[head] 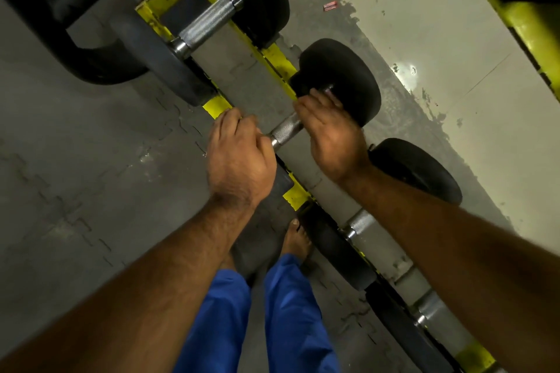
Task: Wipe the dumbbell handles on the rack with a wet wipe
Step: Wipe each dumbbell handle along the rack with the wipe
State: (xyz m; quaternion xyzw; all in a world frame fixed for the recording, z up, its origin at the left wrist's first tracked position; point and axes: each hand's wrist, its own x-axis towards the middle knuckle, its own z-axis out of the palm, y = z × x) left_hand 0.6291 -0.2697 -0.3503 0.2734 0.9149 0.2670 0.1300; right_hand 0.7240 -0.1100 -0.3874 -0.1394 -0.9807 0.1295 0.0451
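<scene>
Centre frame, the left hand (238,157) grips the near end of the dumbbell handle (286,129) on the yellow rack (216,106), likely steadying it; the right hand (328,130) curls over the far end. No wet wipe visible.

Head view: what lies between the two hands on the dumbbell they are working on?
In the head view, only a short bare stretch of the knurled steel handle shows between the left hand and the right hand; no wipe is visible there.
</scene>
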